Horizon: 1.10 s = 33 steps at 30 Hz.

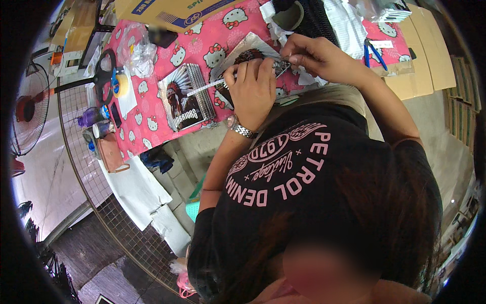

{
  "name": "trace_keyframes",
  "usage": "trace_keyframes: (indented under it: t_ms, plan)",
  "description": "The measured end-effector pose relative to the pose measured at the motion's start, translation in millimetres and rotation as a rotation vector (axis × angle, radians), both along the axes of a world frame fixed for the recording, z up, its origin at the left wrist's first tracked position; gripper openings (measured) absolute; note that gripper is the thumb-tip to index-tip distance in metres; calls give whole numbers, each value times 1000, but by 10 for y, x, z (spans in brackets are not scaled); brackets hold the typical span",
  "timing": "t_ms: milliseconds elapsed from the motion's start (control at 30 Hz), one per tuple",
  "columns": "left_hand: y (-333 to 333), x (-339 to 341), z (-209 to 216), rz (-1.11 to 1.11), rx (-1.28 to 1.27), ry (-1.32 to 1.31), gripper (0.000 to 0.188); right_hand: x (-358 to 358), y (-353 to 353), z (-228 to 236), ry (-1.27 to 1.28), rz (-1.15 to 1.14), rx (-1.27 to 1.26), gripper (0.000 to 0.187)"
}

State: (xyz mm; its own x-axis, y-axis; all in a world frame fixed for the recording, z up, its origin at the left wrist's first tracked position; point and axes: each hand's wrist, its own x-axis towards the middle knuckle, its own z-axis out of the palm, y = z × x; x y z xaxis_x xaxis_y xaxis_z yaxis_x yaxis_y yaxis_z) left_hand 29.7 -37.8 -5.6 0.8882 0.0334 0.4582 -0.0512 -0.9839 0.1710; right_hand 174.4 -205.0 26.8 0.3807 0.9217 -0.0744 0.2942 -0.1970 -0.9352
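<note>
A spiral-bound notebook [251, 42] with a feathered-headdress picture lies at a slant on the pink patterned tablecloth, partly covered by my hands. My left hand [251, 91] rests on it with curled fingers, and a thin white stick [205, 87] juts out leftward from them. At the notebook's right edge my right hand [316, 57] is closed in a pinch by the wire binding; what lies between its fingertips is too small to make out. Left of my left hand sits a stack of similar notebooks [183, 99]. Blue-handled pliers [374, 54] lie to my right.
A cardboard box [177, 12] stands at the far edge. Crumpled clear plastic [137, 53], a yellow tape roll [120, 85] and a pink pouch [112, 154] are on the left. A fan [31, 109] stands beyond the table. Cardboard [422, 55] lies at the right.
</note>
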Motion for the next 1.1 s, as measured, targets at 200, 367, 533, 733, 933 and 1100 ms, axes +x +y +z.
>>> trace_keyframes:
  t_ms: [200,367,533,733,933,1100]
  plan:
    - [2,-14,-8,3,-31,5,23,-61,55,9,-313,19,175,22]
    - [-7,-76,-94,23,-66,36,26,519,383,-733,-712,-232,-26,36]
    - [-60,-245,-58,360,29,63,33,773,589,-1327,-1315,-296,-580,77]
    - [129,-448,-387,518,-108,1,37,630,514,-665,-118,51,27,43]
    - [390,-153,-285,248,-60,-116,37,562,410,-598,453,362,258,49]
    - [454,-43,-251,243,-100,-79,41,558,326,-442,464,355,264,55]
